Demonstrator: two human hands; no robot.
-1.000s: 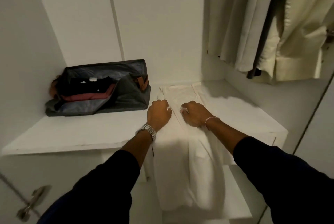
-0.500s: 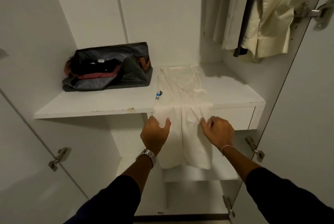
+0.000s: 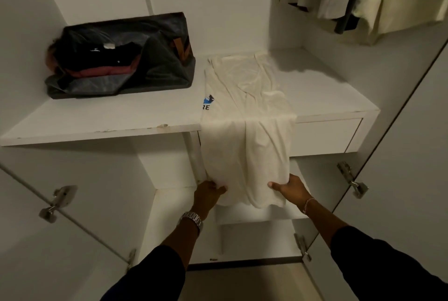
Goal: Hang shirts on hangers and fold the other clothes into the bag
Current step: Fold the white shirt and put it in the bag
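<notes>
Letters "RE" mark the white shirt [image 3: 244,111] whose hem left hand [image 3: 208,195] and right hand [image 3: 289,190] pinch.

White garment [image 3: 244,111]: soft matt cloth, creased. Shelf [image 3: 97,118]: smooth matt laminate, front edge chipped. Bag [image 3: 135,58]: dark fabric, faint sheen. Watch [image 3: 192,218]: shiny metal.

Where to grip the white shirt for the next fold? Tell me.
Grip the shirt at its two bottom corners, from below, where the left hand and right hand already hold it. That half hangs free off the shelf, so it probably lifts up onto the flat half.
</notes>
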